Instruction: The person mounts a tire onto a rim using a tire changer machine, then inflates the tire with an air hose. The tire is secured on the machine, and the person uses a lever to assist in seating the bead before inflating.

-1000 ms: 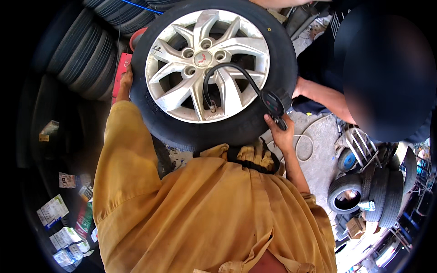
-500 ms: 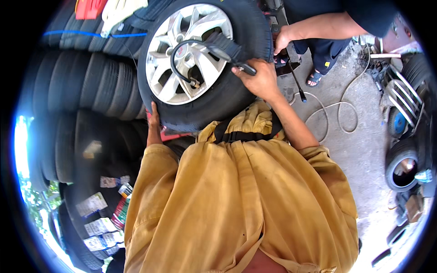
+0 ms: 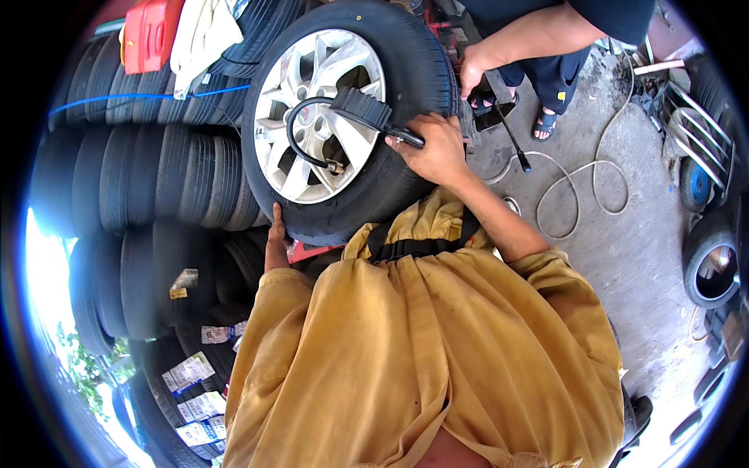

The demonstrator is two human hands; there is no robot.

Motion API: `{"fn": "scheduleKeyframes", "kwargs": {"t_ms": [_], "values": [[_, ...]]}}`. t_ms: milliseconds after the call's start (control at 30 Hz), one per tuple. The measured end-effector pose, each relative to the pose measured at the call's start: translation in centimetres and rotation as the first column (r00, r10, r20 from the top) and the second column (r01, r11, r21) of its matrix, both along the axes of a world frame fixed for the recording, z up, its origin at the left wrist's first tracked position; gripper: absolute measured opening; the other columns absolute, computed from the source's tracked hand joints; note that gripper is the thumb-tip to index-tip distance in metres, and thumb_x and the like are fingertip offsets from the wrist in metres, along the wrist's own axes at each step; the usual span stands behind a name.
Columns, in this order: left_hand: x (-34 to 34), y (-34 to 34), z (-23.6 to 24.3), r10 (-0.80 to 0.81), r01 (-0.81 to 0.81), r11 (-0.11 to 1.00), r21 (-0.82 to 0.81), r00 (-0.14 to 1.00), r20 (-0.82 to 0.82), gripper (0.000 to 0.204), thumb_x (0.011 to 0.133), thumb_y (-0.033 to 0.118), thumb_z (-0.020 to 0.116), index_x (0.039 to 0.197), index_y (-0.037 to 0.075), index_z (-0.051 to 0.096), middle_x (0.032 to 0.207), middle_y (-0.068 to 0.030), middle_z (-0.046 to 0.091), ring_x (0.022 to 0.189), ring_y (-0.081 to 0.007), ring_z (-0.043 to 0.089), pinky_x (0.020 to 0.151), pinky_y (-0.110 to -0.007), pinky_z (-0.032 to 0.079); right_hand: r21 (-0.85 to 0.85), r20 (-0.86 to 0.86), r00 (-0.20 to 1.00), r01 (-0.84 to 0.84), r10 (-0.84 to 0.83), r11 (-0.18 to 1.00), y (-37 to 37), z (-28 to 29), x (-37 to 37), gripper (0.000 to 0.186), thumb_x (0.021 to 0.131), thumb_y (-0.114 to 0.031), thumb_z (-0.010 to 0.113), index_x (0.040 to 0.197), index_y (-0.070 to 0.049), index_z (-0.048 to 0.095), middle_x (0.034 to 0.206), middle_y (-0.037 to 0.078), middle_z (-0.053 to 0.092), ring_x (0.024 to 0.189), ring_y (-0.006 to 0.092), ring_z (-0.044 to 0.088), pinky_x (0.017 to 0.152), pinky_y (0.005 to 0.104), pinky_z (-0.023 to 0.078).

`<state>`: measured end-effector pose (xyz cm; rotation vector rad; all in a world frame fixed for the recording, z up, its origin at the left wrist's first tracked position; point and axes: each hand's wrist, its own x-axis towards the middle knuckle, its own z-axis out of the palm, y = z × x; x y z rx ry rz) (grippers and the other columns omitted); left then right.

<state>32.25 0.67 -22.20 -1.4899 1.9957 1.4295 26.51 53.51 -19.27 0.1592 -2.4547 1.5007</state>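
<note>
A car wheel [image 3: 265,160] with a silver spoked rim [image 3: 358,143] stands tilted in front of my body. My right hand [image 3: 435,148] lies over the tyre's right side, its fingers closed on the black handle of a tyre inflator gauge [image 3: 362,108]. From the gauge, a black hose [image 3: 290,134] curves to a brass-coloured end [image 3: 336,167] at the rim's lower part. My left hand [image 3: 277,236], seen edge-on, rests its stretched fingers against the tyre's lower left side; part of it is hidden.
Stacked tyres [image 3: 133,175] fill the left side. A red case [image 3: 148,35] and a pale cloth [image 3: 197,43] lie on top, near a blue hose [image 3: 148,96]. Another person's hand [image 3: 471,70] is right of the wheel. A pale hose [image 3: 577,199] loops over the concrete floor [image 3: 601,257].
The view has shifted, so the wheel shows a little lower. My right hand keeps its grip on the inflator gauge, and my left hand stays against the tyre.
</note>
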Motion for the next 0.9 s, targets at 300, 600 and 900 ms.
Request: {"fn": "scheduleKeyframes", "kwargs": {"t_ms": [300, 600, 900], "values": [[0.5, 1.7, 0.4, 0.105, -0.105, 0.994, 0.015, 0.991, -0.078, 0.1, 0.078, 0.078, 0.064, 0.146, 0.007, 0.043, 0.136, -0.0125, 0.06, 0.113, -0.0305, 0.064, 0.091, -0.049, 0.055, -0.035, -0.081, 0.997, 0.017, -0.019, 0.999, -0.3, -0.8, 0.1, 0.033, 0.079, -0.039, 0.076, 0.078, -0.006, 0.074, 0.081, 0.008, 0.068, 0.084, 0.0273, 0.062, 0.077, 0.0405, 0.036], [0.7, 0.4, -1.8, 0.151, -0.138, 0.988, 0.071, 0.959, -0.24, 0.11, 0.079, 0.074, 0.067, 0.15, -0.002, 0.034, 0.139, -0.0202, 0.055, 0.115, -0.0358, 0.063, 0.092, -0.049, 0.055, -0.043, -0.088, 0.996, 0.016, -0.019, 0.999, -0.2, -0.9, -0.1, 0.031, 0.078, -0.035, 0.078, 0.07, -0.007, 0.068, 0.077, 0.006, 0.067, 0.081, 0.0274, 0.063, 0.073, 0.0398, 0.037], [1.1, -4.7, -2.2, -0.105, 0.1, 0.952, -0.29, 0.994, -0.003, 0.111, 0.076, 0.078, 0.066, 0.149, -0.001, 0.037, 0.133, -0.0213, 0.06, 0.108, -0.0352, 0.065, 0.084, -0.052, 0.053, -0.116, -0.073, 0.997, -0.043, 0.035, 0.992, -0.1, -0.5, 0.1, 0.034, 0.08, -0.038, 0.079, 0.072, -0.006, 0.069, 0.078, 0.006, 0.067, 0.081, 0.028, 0.062, 0.074, 0.0406, 0.039]]}}
